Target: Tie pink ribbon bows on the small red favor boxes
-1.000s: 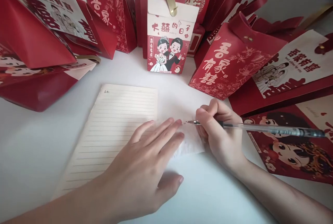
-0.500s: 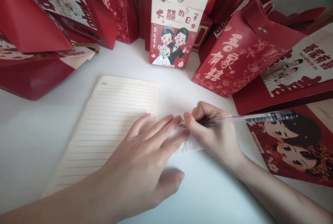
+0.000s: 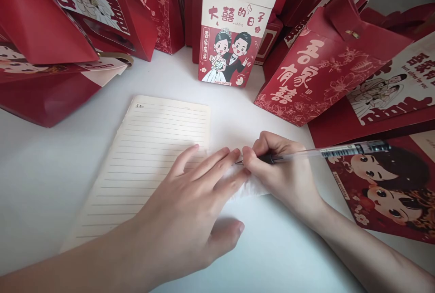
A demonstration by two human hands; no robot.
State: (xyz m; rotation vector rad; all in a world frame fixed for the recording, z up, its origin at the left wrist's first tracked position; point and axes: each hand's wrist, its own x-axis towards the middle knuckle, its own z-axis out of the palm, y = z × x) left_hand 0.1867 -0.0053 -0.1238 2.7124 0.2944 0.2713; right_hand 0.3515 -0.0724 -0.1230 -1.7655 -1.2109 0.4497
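Note:
In my right hand (image 3: 285, 175) is a clear gel pen (image 3: 312, 152) with a dark grip, pinched near its tip, its barrel slanting out to the right. The tip touches down by a small white piece of paper (image 3: 249, 188), mostly covered by both hands; it looks thin and crinkled. My left hand (image 3: 193, 202) lies flat with fingers spread, its fingertips on that paper and on the edge of a lined notepad sheet (image 3: 159, 134). A short handwritten mark stands at the sheet's top left. What the pen writes is largely hidden.
A white and red wedding gift box (image 3: 234, 34) stands at the back. Red gift bags stand on the left (image 3: 37, 84) and right (image 3: 326, 66). A red card with cartoon faces (image 3: 390, 188) lies at the right on the white table (image 3: 44, 166).
The whole view has shifted slightly, so everything sits a little farther right. Both hands keep nearly the same pose, with the pen still at the small paper.

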